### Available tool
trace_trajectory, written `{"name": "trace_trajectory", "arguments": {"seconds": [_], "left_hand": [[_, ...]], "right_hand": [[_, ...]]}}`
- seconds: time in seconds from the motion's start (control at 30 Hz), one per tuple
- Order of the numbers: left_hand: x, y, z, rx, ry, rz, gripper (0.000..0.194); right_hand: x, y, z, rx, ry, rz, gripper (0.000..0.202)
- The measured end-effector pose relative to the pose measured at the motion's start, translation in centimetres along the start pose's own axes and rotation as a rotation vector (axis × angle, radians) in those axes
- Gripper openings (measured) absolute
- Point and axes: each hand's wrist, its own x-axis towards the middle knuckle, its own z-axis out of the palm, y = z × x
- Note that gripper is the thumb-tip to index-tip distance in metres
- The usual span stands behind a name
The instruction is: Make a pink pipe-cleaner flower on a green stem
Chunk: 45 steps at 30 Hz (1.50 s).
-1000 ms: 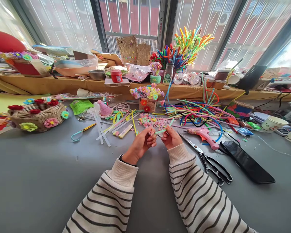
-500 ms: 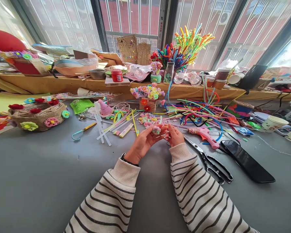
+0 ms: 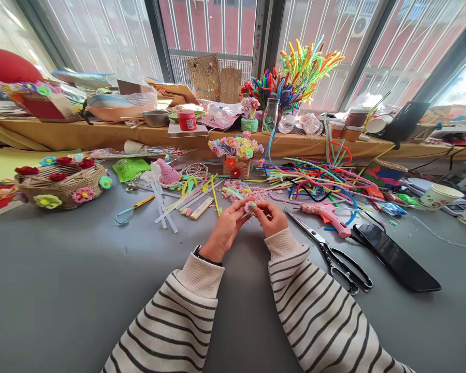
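Observation:
Between my hands, above the grey table, is a small pink and pale green pipe-cleaner flower. My left hand is closed on it from the left, fingertips pinching around it. From the right, my right hand pinches at its edge with thumb and forefinger; whether a tiny piece is between those fingertips is too small to make out. Just behind the hands lies a pile of pastel fuzzy bits. Scissors lie partly open to the right, near a pink glue gun.
A black phone lies at the right. Colourful pipe cleaners spread across the back right. A twine basket with flowers stands at the left, a small flower box at the back. Clear glue sticks lie left of my hands.
My right hand has moved left, bringing its fingertips against the flower. My left fingers have closed in around the flower; before, they were more spread.

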Motion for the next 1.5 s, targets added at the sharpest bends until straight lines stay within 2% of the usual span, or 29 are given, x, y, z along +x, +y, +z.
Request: {"name": "trace_trajectory", "arguments": {"seconds": [0.17, 0.3, 0.47, 0.77, 0.87, 1.0, 1.13, 1.27, 1.5], "left_hand": [[0.0, -0.1, 0.4, 0.216, 0.153, 0.085, 0.028], [-0.2, -0.4, 0.3, 0.407, 0.195, 0.198, 0.026], [-0.4, -0.4, 0.4, 0.539, 0.243, 0.274, 0.02], [-0.4, -0.5, 0.5, 0.521, 0.231, 0.283, 0.014], [-0.1, -0.8, 0.2, 0.42, 0.245, 0.219, 0.015], [0.3, -0.9, -0.2, 0.264, 0.347, 0.205, 0.019], [0.4, -0.6, -0.3, 0.247, 0.397, 0.19, 0.02], [0.3, -0.6, -0.2, 0.287, 0.389, 0.137, 0.02], [0.2, -0.9, -0.1, 0.266, 0.274, 0.122, 0.019]], "right_hand": [[-0.1, -0.2, -0.2, -0.106, 0.051, -0.082, 0.02], [-0.2, -0.3, -0.1, -0.123, 0.043, -0.174, 0.015], [-0.4, -0.1, 0.1, -0.241, -0.01, -0.299, 0.021], [-0.5, -0.1, 0.1, -0.338, 0.029, -0.347, 0.019], [-0.4, -0.1, 0.2, -0.249, 0.027, -0.28, 0.019], [-0.2, 0.1, 0.4, -0.023, -0.009, -0.112, 0.024], [-0.3, 0.6, 0.7, -0.018, -0.008, -0.088, 0.024], [-0.3, 1.0, 0.8, -0.044, 0.009, -0.113, 0.02], [-0.2, 0.9, 0.5, -0.183, 0.007, -0.113, 0.02]]}}
